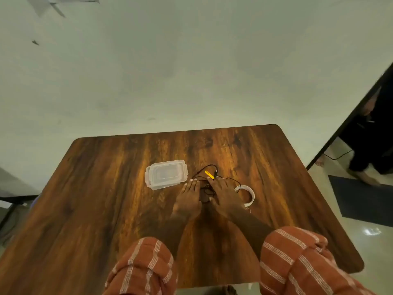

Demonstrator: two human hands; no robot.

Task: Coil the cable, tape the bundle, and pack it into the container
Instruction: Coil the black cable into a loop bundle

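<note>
A thin black cable [209, 166] with a yellow inline piece [209, 174] lies loosely tangled on the wooden table [106, 188]. My left hand [189, 199] and my right hand [225, 194] rest flat on the table, fingers spread, over the cable's loops; part of the cable is hidden under them. A clear plastic container [166, 174] with its lid on sits just left of my hands. A white tape roll [246, 195] lies to the right of my right hand, with a strand of cable crossing its rim.
The table's far edge runs just behind the container. A dark mat [361, 201] and a person's feet [365, 177] are on the floor to the right. A dark frame post [344, 124] stands at the right.
</note>
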